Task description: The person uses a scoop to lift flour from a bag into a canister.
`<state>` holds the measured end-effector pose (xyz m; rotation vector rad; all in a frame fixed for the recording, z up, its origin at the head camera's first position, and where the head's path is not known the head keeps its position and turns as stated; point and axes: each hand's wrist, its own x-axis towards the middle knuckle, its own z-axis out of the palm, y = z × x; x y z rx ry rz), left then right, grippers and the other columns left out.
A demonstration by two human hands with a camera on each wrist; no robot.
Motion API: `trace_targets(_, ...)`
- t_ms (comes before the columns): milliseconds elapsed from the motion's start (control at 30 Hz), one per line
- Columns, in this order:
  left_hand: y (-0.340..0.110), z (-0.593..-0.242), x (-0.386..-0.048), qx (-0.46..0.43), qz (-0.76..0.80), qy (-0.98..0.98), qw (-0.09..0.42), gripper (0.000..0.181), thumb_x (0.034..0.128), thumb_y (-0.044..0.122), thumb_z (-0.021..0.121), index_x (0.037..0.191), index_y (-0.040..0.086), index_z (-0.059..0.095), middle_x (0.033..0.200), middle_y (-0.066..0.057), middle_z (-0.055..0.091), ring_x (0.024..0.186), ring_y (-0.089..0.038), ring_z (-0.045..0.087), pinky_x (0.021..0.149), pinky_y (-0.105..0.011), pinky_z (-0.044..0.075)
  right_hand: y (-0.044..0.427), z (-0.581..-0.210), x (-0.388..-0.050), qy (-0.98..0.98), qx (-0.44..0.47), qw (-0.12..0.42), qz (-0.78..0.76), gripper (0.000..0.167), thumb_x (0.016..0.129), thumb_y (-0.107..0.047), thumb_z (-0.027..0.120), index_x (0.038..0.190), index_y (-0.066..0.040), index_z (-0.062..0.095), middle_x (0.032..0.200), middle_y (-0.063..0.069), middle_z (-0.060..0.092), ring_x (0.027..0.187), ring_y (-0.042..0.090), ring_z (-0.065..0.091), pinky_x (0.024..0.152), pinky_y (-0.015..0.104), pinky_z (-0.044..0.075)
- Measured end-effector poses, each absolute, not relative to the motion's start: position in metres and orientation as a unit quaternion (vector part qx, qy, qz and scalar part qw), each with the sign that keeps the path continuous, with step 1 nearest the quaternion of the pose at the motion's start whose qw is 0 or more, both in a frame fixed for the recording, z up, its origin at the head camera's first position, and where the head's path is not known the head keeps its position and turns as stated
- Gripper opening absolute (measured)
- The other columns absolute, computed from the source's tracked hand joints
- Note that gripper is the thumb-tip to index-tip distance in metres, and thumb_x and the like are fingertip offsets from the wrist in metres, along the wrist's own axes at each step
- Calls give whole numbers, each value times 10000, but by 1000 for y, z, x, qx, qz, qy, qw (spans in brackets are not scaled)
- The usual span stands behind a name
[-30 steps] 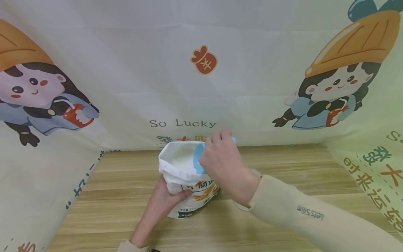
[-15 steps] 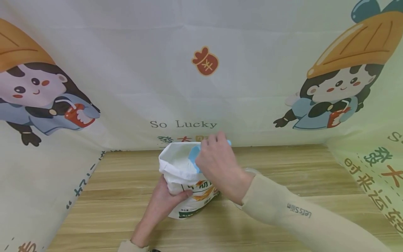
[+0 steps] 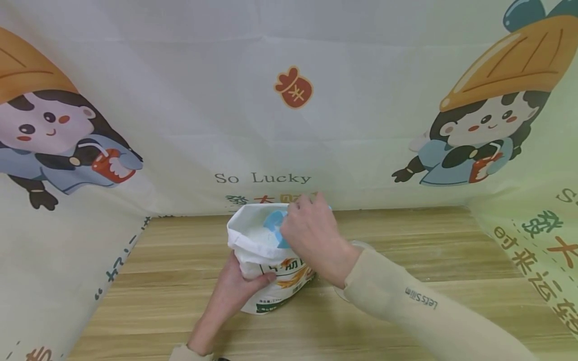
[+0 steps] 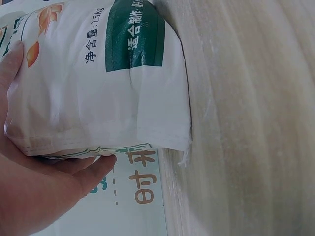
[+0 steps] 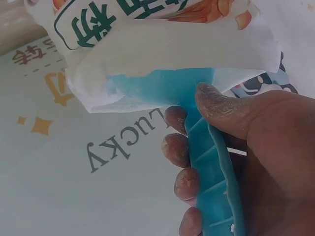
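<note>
A white flour bag (image 3: 289, 288) stands on the wooden tabletop with its rim folded outward and white flour (image 3: 258, 234) inside. My left hand (image 3: 236, 285) grips its left side, thumb across the printed front. The left wrist view shows the bag's lower part (image 4: 123, 98) and fingers of my left hand (image 4: 47, 191) behind it. With my right hand (image 3: 311, 230) I hold a blue scoop (image 3: 274, 220) whose head is inside the bag's mouth. Its ribbed handle (image 5: 209, 167) lies in the curled fingers of my right hand (image 5: 280, 123), which are dusted white.
Behind my right forearm, a clear round container (image 3: 363, 245) is mostly hidden. A printed cloth (image 3: 217, 100) forms a wall at the back and both sides. The wooden tabletop (image 3: 406, 240) extends to its foot.
My right hand has shifted slightly left and down, and the scoop's head has moved further left into the bag and tilted. My left hand and the bag have hardly moved.
</note>
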<state>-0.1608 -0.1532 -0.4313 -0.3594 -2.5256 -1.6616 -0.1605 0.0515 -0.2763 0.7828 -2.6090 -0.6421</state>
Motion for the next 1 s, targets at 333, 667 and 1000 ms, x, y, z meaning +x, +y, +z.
trace_targets(333, -153, -431, -162, -118, -544, -829, 49, 826, 771, 201, 932, 1432, 158, 439, 1296, -49, 628, 1169, -242, 628, 1028, -471, 499, 57, -285, -168, -933, 263, 170, -180, 103, 912, -250, 797, 932, -153, 767, 871, 4, 674, 806, 185, 590, 663, 328, 545)
trace_targets(667, -153, -433, -160, -115, -540, -832, 55, 850, 761, 205, 937, 1451, 139, 444, 1306, -69, 642, 1182, -254, 634, 1043, -487, 499, 60, -294, -172, -944, 260, 144, -146, 186, 909, -226, 808, 1073, -152, 764, 946, 14, 703, 829, 206, 588, 575, 333, 530)
trace_targets(1000, -152, -435, -163, -123, -544, -828, 53, 883, 753, 169, 939, 1469, 186, 422, 1347, -29, 619, 1210, -244, 621, 1052, -491, 488, 72, -292, -176, -960, 251, 95, -80, 199, 972, -261, 740, 1151, -174, 745, 986, 23, 677, 866, 208, 609, 606, 351, 555)
